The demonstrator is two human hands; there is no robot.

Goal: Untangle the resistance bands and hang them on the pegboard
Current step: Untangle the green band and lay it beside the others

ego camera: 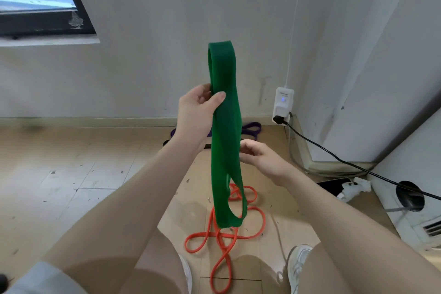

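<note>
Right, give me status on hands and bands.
Left hand gripping green band, held up off the floor. Right hand open beside it. Orange band knotted on floor, purple band behind. No pegboard in view.

Green band (225,126), deep and plain, slightly see-through at lower loop. Orange band (222,238), bright, coiled on floor. Purple band (251,127), dark. Floor (71,174) pale tan tiles, flecked with dark specks. Wall (167,55) off-white, scuffed grey. Plug box (283,102) white, small blue light. Cable (334,157) black. Shoe (298,267) white. Window frame (71,7) black.
</note>
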